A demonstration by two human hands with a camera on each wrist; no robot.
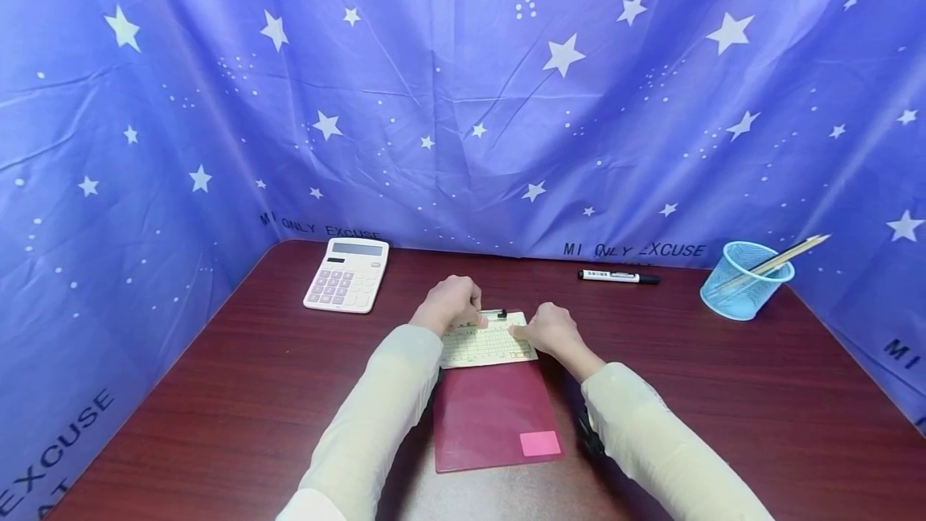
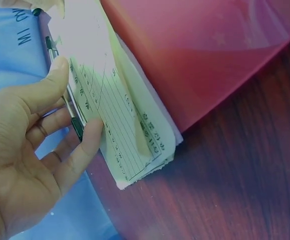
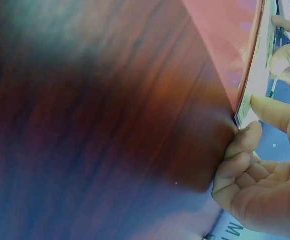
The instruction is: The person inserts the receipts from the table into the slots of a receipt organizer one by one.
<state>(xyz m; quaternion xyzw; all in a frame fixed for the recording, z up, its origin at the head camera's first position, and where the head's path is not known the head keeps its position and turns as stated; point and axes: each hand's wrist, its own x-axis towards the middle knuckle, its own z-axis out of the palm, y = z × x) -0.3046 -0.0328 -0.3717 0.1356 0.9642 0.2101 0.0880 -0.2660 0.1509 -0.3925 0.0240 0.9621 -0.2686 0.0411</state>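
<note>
A pad of printed, lined forms (image 1: pixel 486 347) lies across the far end of a dark red folder (image 1: pixel 492 404). My left hand (image 1: pixel 450 304) is at the pad's top edge, its thumb and fingers pinching a slim pen (image 2: pixel 77 127) with black ends. In the left wrist view the little finger touches the top sheet, and the pad's lower layers fan apart at one corner. With thumb on top and fingers curled beneath, my right hand (image 1: pixel 553 328) pinches the pad's right edge. The right wrist view shows this grip at the pad's corner (image 3: pixel 244 112).
A pink label (image 1: pixel 540 444) marks the folder's near right corner. At the back left sits a calculator (image 1: pixel 347 276). A black-and-white marker (image 1: pixel 618 276) lies at the back right, beside a blue mesh cup (image 1: pixel 741 284) holding pencils. A starry blue curtain (image 1: pixel 463 103) hangs behind the table.
</note>
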